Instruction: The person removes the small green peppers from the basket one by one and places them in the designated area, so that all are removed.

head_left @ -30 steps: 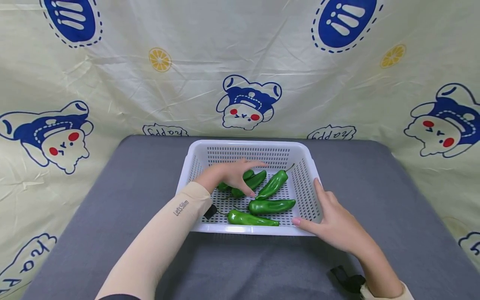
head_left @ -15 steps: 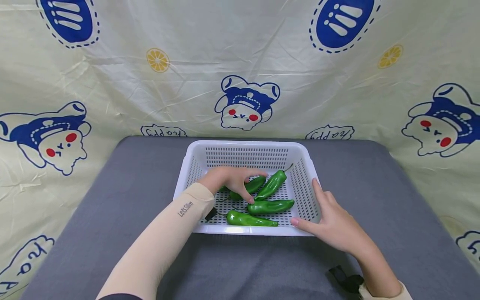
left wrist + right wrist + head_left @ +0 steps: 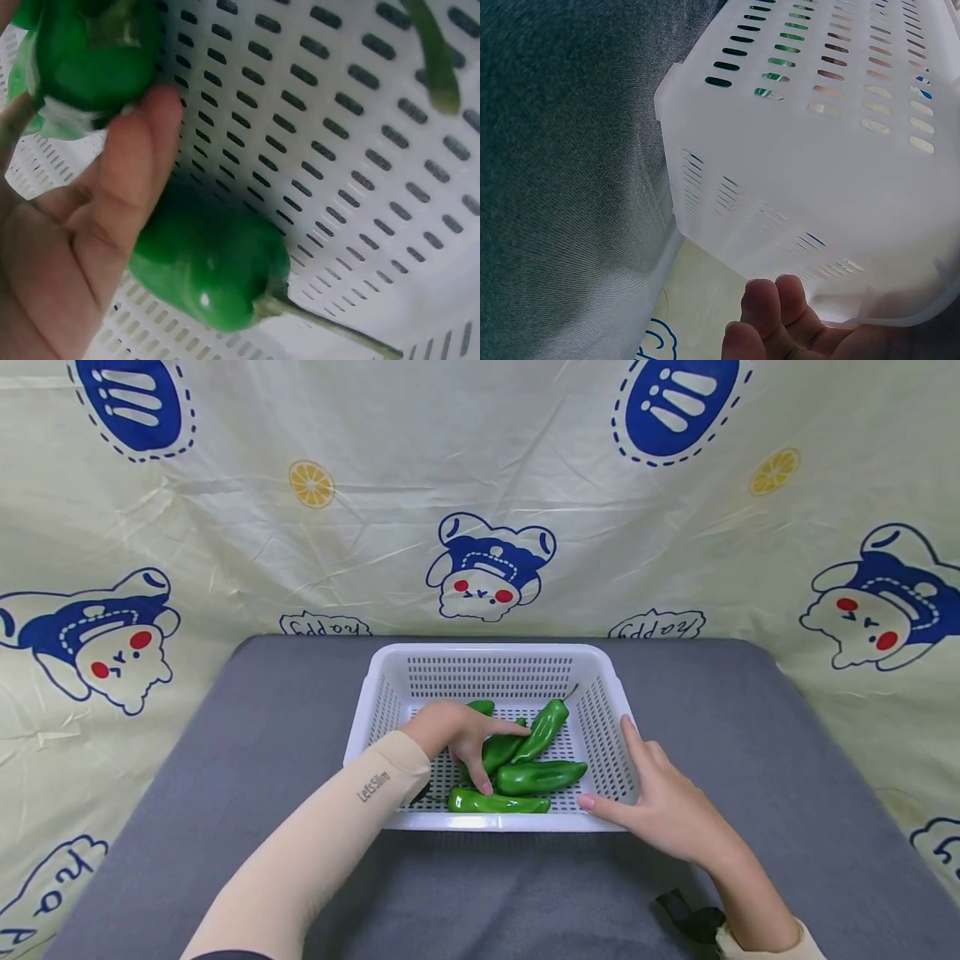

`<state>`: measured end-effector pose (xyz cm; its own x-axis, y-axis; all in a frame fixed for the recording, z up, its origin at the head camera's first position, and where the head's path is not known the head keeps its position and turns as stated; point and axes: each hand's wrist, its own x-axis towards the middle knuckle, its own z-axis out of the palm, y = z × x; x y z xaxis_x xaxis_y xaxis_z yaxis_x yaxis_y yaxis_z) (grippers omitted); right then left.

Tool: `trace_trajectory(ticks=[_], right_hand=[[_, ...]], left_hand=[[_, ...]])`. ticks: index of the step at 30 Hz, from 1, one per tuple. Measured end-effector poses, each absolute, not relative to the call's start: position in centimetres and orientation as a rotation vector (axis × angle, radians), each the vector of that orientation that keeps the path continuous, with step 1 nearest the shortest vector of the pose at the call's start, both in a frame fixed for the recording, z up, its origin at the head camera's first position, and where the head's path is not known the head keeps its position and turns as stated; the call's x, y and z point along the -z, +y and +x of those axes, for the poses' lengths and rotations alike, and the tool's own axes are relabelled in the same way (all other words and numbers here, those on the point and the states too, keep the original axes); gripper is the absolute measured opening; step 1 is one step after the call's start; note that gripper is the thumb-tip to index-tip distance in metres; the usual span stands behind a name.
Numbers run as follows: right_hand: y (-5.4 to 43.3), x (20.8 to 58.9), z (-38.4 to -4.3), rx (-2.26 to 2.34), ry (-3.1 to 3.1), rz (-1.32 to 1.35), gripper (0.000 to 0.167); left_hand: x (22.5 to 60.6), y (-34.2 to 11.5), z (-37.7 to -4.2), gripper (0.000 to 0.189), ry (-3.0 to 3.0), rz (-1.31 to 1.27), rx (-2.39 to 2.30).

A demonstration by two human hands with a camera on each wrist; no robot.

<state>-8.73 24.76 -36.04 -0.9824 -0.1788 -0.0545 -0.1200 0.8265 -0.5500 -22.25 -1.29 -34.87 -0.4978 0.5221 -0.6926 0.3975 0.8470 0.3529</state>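
A white perforated basket (image 3: 495, 821) holds several long green peppers. My left hand (image 3: 467, 739) reaches into it, thumb and index finger spread wide over a dark green pepper (image 3: 502, 747). In the left wrist view that hand's fingers lie beside a green pepper (image 3: 105, 60), and another pepper (image 3: 217, 270) with a long stem rests below them. Glossy peppers lie to the right, one slanting (image 3: 547, 731), one level (image 3: 542, 777). A lighter one (image 3: 498, 802) lies along the front wall. My right hand (image 3: 667, 802) rests against the basket's front right corner, fingers straight.
A grey cloth-covered table (image 3: 270, 718) bears the basket. Behind it hangs a cream curtain (image 3: 375, 568) printed with blue cartoon figures. A black strap (image 3: 690, 918) hangs by my right wrist, over the table.
My left hand has moved nearer the basket's front, uncovering a pepper at the back and covering the lighter pepper's stem. The right hand stays at the corner.
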Motion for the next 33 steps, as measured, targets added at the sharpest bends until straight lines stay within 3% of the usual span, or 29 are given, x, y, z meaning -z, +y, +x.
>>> trace_trajectory(ticks=[19,33], right_hand=[[24.6,36.2,-8.9,0.876,2.907,-0.238,0.119],[24.7,36.1,-8.9,0.861,2.908,-0.232,0.118]], left_hand=[[36.1,-1.3,-23.2,0.097,2.009,0.529,-0.395],[35.5,-1.6,-23.8,0.097,2.024,0.617,-0.592]])
